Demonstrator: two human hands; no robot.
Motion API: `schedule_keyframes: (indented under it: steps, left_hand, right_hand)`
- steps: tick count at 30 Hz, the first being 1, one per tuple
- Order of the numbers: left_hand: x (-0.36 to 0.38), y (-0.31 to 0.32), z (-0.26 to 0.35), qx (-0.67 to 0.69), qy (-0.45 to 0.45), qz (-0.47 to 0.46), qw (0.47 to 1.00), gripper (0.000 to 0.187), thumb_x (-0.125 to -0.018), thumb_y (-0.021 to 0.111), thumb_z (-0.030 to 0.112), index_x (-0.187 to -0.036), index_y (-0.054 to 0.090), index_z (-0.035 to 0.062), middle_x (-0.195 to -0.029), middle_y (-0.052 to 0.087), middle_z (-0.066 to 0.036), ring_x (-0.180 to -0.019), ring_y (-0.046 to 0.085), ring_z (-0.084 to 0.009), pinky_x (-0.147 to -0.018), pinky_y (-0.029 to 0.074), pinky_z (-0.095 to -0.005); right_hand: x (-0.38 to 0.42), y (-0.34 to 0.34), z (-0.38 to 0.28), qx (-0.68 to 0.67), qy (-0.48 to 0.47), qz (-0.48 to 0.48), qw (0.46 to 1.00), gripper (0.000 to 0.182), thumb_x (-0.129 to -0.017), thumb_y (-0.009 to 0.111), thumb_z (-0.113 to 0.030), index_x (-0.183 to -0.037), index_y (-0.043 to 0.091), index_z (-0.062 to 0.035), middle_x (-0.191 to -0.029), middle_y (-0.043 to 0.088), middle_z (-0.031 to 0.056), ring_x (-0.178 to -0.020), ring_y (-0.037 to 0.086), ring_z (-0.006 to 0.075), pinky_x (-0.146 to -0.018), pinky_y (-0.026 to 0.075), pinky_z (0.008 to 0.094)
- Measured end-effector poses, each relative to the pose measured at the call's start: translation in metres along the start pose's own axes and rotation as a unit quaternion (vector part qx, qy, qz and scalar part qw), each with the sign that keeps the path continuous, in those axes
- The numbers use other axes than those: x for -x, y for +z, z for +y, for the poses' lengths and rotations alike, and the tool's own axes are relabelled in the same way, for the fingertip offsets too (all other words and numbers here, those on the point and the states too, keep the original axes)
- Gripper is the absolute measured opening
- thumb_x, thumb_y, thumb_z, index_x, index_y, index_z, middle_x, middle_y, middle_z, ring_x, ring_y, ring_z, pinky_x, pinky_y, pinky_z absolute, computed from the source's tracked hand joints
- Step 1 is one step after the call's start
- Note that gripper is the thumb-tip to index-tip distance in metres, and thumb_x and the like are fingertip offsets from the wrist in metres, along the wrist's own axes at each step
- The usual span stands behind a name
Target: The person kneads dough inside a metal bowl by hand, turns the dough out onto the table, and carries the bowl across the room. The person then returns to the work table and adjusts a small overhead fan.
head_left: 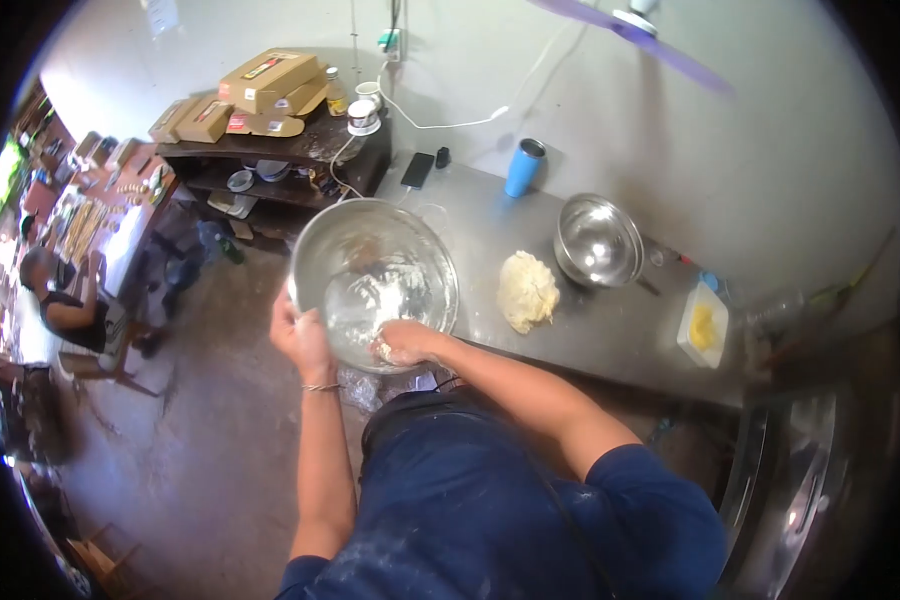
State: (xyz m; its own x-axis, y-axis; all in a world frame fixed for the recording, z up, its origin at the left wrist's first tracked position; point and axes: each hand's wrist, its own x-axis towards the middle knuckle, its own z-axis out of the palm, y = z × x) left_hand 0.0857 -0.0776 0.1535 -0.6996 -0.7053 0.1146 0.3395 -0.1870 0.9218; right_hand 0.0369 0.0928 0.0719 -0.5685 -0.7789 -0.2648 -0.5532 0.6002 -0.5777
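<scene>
Big metal bowl [374,280] in middle of frame, tipped toward person, at edge of surface [590,330]. Left hand [303,338] closed on bowl rim, holding it. Right hand [402,342] inside bowl, fingers curled on white floury bits. Dough lump [527,290] on surface just right of bowl. Second bowl [597,240] and blue cup [523,167] farther up.

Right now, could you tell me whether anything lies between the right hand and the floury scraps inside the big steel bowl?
Nothing visible does. The right hand is already inside the large steel bowl, resting on the floury scraps at its bottom. The left hand grips the bowl's near rim from outside, clear of the scraps.
</scene>
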Motion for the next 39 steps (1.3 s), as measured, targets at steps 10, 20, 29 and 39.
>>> schedule_keyframes:
  steps: [10, 20, 29, 39]
  left_hand:
    - [-0.037, -0.153, -0.055, 0.127, -0.307, 0.097, 0.938, 0.013, -0.07, 0.045, -0.007, -0.074, 0.052, 0.003, -0.088, 0.059, -0.012, -0.079, 0.065, -0.0279, -0.075, 0.058, -0.0416]
    - [-0.004, -0.19, -0.099, 0.136, -0.408, 0.161, 0.888, 0.054, -0.063, 0.043, -0.003, -0.113, 0.061, -0.0103, -0.117, 0.062, -0.025, -0.107, 0.064, -0.0453, -0.094, 0.058, -0.0566]
    - [0.028, -0.099, -0.05, -0.018, -0.249, 0.265, 0.932, 0.016, -0.073, 0.042, -0.011, -0.073, 0.045, 0.0046, -0.083, 0.053, -0.009, -0.071, 0.052, -0.021, -0.059, 0.047, -0.0373]
    - [0.021, -0.116, -0.028, -0.062, -0.167, 0.24, 0.954, 0.028, -0.064, 0.043, -0.017, -0.075, 0.041, 0.0084, -0.081, 0.05, -0.004, -0.071, 0.051, -0.0195, -0.066, 0.049, -0.034]
  right_hand:
    - [0.057, -0.044, -0.111, 0.099, -0.067, 0.014, 0.993, 0.076, -0.104, 0.038, -0.06, -0.074, 0.073, 0.0009, -0.074, 0.068, 0.0237, -0.078, 0.067, 0.0448, -0.074, 0.053, 0.0527]
    - [0.043, 0.001, -0.066, 0.046, -0.099, 0.171, 0.979, 0.06, -0.102, 0.052, -0.045, -0.063, 0.068, -0.0023, -0.063, 0.063, 0.0216, -0.059, 0.063, 0.0431, -0.059, 0.05, 0.0512]
    - [0.011, -0.03, 0.055, -0.4, 0.093, 0.328, 0.851, 0.062, -0.107, 0.053, -0.045, -0.066, 0.059, 0.0013, -0.054, 0.048, 0.0105, -0.055, 0.049, 0.0164, -0.054, 0.043, 0.042]
    - [0.133, -0.03, 0.294, 0.113, 0.29, 0.449, 0.838, 0.034, -0.103, 0.057, -0.033, -0.117, 0.07, -0.0042, -0.122, 0.065, 0.0171, -0.115, 0.061, 0.0327, -0.099, 0.048, 0.0506]
